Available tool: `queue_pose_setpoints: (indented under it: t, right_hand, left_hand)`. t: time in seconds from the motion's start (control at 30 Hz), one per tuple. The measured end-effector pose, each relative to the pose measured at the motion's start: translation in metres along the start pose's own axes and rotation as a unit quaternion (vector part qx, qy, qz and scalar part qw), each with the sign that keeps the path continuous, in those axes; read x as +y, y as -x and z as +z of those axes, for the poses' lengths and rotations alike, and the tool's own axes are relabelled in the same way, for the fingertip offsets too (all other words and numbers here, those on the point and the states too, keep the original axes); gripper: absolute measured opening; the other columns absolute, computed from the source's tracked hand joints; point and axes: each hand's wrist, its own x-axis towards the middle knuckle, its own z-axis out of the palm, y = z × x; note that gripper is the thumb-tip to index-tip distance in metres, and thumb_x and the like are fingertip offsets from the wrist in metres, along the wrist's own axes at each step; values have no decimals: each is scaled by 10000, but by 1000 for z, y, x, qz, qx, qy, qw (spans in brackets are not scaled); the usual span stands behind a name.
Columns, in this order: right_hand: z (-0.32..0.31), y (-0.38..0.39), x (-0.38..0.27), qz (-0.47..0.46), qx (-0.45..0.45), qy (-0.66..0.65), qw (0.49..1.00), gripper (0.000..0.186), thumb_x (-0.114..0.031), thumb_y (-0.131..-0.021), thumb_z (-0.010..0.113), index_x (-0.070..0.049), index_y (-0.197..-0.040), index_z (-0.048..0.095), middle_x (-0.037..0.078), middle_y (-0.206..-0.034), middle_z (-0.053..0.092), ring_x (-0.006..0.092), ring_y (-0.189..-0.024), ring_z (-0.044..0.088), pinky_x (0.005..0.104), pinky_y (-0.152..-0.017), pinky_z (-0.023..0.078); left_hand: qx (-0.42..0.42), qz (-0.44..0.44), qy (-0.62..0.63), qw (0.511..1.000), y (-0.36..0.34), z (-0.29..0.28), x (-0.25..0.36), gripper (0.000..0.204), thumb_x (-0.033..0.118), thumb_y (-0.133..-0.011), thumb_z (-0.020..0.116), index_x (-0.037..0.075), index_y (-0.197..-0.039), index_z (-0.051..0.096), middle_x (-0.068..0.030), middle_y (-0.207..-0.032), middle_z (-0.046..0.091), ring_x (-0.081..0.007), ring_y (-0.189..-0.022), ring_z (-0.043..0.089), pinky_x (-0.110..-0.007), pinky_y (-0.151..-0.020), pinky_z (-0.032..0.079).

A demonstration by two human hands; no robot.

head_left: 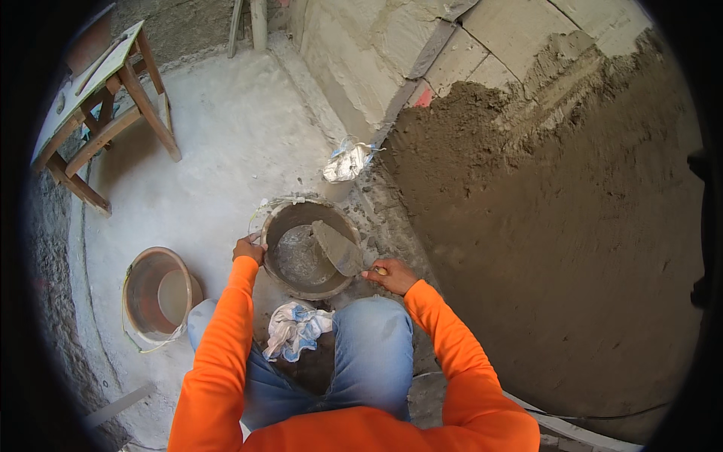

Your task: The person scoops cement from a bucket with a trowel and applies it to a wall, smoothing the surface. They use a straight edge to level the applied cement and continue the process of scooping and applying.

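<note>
Just in front of my knees is a round bucket point(283, 276) with grey residue inside and a wire handle. My left hand point(249, 248) grips its left rim. In my right hand point(393, 276) is a trowel point(337, 248), held by its yellowish handle, with the grey-coated blade over the right side of the bucket's mouth. Wet brown mortar point(542, 248) covers the wall surface at the right, smooth over most of it and rough along its upper edge.
A reddish-brown bucket point(137, 294) stands on the floor at my left. Beyond it is a wooden bench point(124, 98). A crumpled silvery bag point(348, 162) sits past my bucket; a white and blue cloth point(294, 330) lies near my knees. Bare blocks point(520, 34) show above the mortar.
</note>
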Motion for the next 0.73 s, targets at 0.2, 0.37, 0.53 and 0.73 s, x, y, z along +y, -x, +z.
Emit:
queue_pose_setpoints:
  t: [0.2, 0.37, 0.53, 0.73]
  right_hand:
    - [-77, -37, 77, 133, -80, -424, 893, 311, -357, -920, 690, -100, -778, 586, 19, -618, 535, 130, -443, 473, 318, -414, 407]
    - [-105, -59, 124, 151, 143, -317, 925, 310, -362, -918, 676, -97, -779, 595, 27, -606, 530, 150, -463, 487, 319, -417, 409]
    - [-47, -55, 139, 151, 148, -374, 903, 286, -324, -914, 705, -100, -982, 542, 65, -806, 617, 146, -534, 581, 331, -462, 480]
    - [1, -109, 153, 76, 326, 90, 938, 381, -332, -907, 700, -110, -1118, 473, 130, -955, 662, 294, -846, 691, 522, -766, 564]
  left_hand:
    - [15, 14, 31, 999, -17, 9, -17, 444, 212, -802, 814, 266, -1230, 715, -77, -924, 747, -212, -854, 725, -357, -835, 572]
    - [16, 28, 34, 999, -19, 10, -23, 440, 195, -807, 804, 265, -1232, 716, -64, -890, 739, -194, -815, 713, -356, -816, 570]
    - [4, 18, 64, 998, -16, 8, -23, 442, 153, -805, 803, 252, -1228, 720, -50, -857, 730, -177, -787, 702, -342, -796, 566]
    - [29, 44, 26, 998, -19, 6, -24, 435, 156, -809, 803, 222, -1231, 719, -43, -847, 727, -172, -772, 700, -323, -796, 565]
